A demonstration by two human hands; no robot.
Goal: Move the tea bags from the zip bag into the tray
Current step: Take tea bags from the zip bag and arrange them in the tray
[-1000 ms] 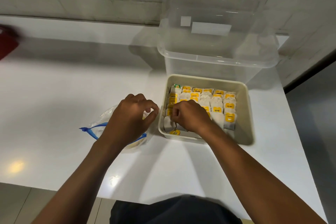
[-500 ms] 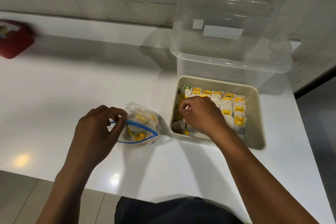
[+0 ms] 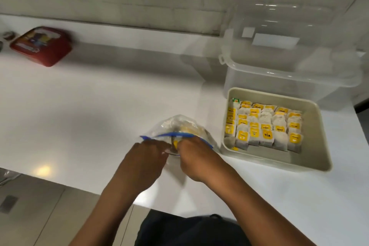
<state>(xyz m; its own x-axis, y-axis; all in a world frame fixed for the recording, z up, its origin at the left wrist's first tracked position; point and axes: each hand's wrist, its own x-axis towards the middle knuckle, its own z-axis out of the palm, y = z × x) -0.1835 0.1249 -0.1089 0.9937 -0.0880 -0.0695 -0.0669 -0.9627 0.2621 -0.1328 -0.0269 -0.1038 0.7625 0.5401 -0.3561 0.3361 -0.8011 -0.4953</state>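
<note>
Beside the nearly full tray (image 3: 311, 161), both hands, left hand (image 3: 146, 161) and right hand (image 3: 196, 158), seemingly pinch the zip bag (image 3: 179, 126), where a few tea bags (image 3: 265, 128) remain.

We see both hands at the mouth of the zip bag (image 3: 179, 129) on the white table (image 3: 89, 106): our left hand (image 3: 146, 159) holds its near edge, our right hand (image 3: 196, 157) reaches inside, fingers hidden. Just right, the beige tray (image 3: 311, 158) holds rows of upright tea bags (image 3: 263, 126). Behind it stands a clear tub (image 3: 289, 72); far left lies a red box (image 3: 43, 45).
</note>
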